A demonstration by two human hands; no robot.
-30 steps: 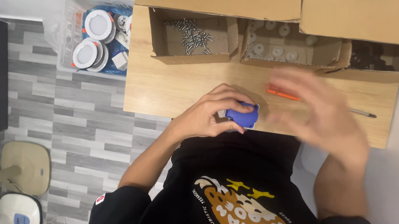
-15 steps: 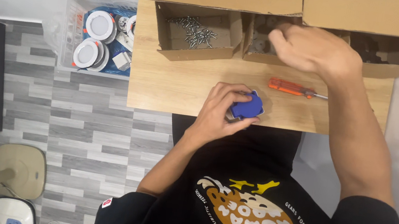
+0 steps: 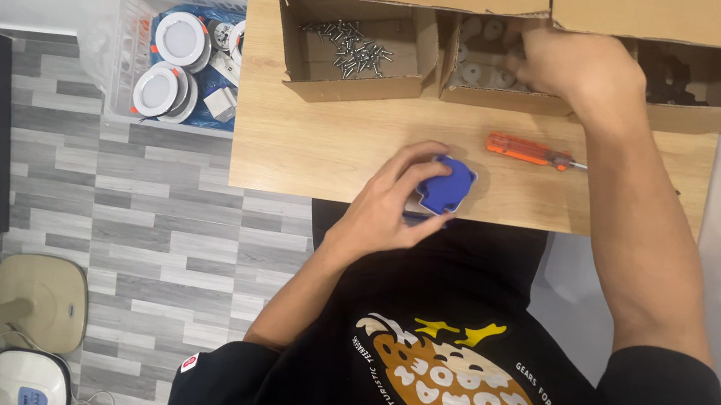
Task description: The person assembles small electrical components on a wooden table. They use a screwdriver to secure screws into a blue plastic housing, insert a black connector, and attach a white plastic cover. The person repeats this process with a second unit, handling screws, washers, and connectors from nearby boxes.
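At the near edge of the light wooden tabletop [image 3: 339, 153], the left hand [image 3: 393, 202] curls its fingers around a small blue plastic housing [image 3: 446, 186], holding it down on the wood. The right hand [image 3: 572, 73] reaches into the middle cardboard box of pale round parts [image 3: 481, 61] at the tabletop's far side; whether its fingers grip anything, I cannot tell. An orange-handled screwdriver [image 3: 530, 151] lies between housing and box.

Three open cardboard boxes [image 3: 357, 53], one orange screwdriver [image 3: 525, 150], one blue part [image 3: 446, 186], two hands [image 3: 388, 206]
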